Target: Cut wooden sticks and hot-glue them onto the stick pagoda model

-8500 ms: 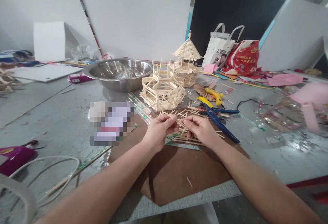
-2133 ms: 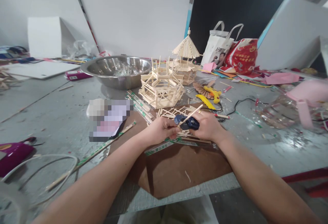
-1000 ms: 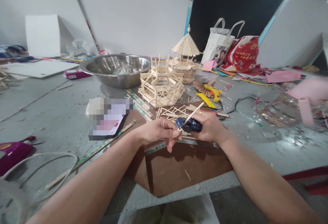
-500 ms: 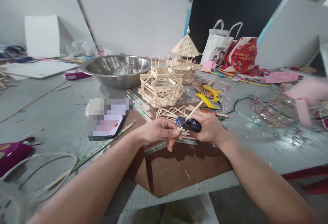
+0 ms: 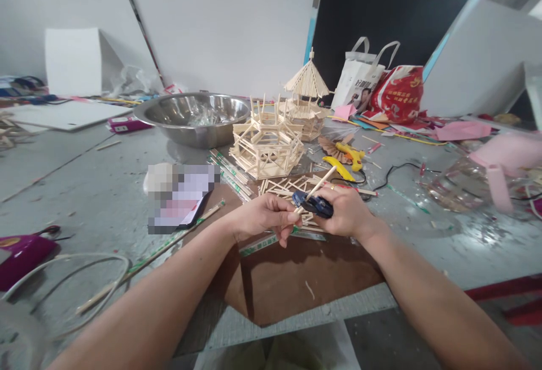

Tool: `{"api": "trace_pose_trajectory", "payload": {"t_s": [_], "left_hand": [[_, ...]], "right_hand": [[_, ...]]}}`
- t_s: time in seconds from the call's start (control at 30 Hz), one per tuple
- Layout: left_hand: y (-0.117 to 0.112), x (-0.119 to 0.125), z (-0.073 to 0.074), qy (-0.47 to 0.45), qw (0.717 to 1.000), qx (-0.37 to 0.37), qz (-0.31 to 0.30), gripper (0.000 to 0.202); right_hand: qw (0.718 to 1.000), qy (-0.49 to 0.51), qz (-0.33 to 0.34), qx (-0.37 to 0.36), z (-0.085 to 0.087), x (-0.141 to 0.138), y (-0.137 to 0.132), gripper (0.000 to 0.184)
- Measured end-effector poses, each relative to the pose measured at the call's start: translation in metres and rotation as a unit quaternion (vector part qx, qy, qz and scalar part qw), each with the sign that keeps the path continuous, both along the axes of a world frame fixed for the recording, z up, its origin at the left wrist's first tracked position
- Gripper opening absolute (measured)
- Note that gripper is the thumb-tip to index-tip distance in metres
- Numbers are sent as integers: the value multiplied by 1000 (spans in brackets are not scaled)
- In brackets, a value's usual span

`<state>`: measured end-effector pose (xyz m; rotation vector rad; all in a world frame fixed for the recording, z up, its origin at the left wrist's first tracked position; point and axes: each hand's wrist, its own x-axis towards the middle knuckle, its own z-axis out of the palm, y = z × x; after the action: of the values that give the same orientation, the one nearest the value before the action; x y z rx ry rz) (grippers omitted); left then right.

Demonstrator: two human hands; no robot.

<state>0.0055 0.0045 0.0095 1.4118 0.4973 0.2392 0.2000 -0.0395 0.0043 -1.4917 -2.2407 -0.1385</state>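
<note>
Between finger and thumb, my left hand [image 5: 271, 216] pinches the lower end of a wooden stick [image 5: 322, 182], which slants up to the right. My right hand [image 5: 345, 209] is closed round a dark blue cutting tool [image 5: 314, 204], perhaps pliers or clippers; its jaws lie across the stick close to my left fingertips. Cut sticks [image 5: 282, 188] are heaped just behind my hands, over a brown sheet [image 5: 313, 285]. Behind that heap stands an open-topped framework of sticks [image 5: 267, 147]. A finished-looking stick pavilion [image 5: 307, 82] with a pointed roof rises farther back.
A steel basin [image 5: 192, 135] stands at the back left, with a phone [image 5: 186, 195] nearer me. Wrapped chopsticks [image 5: 232, 175] lie beside the framework. A yellow glue gun [image 5: 351, 155] and its black cable are to the right, before a red bag [image 5: 398, 96].
Both hands hold nearly the same pose, with the tool still on the stick. The whole view has shifted very slightly.
</note>
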Motion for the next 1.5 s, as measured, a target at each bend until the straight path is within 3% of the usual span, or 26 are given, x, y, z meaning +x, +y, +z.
{"api": "trace_pose_trajectory", "payload": {"t_s": [0.13,0.27,0.37,0.63,0.93,1.17,1.37,1.5], "left_hand": [[-1,2,0,3,999,34,39,27],[-4,6,1,29,981,170,88,31],[-6,8,-2,60,951,279,122,31],[-13,15,-9,141,856,457,195,22],[-23,20,-6,274,774,514,247,27],[-26,20,-13,156,779,529,298,22],[-24,22,-13,59,834,444,323,23],[-21,24,-9,-24,898,333,288,30]], "right_hand": [[1000,2,-25,-14,0,0,2,20],[999,3,-43,-20,-1,1,5,19],[998,-8,-57,-25,-2,1,6,19],[996,-14,-92,-17,-1,0,6,17],[996,19,-80,-28,0,-9,1,15],[993,23,-117,-22,2,-10,-1,16],[994,35,-108,6,0,-10,-2,18],[994,53,-89,16,-1,-8,-2,20]]}}
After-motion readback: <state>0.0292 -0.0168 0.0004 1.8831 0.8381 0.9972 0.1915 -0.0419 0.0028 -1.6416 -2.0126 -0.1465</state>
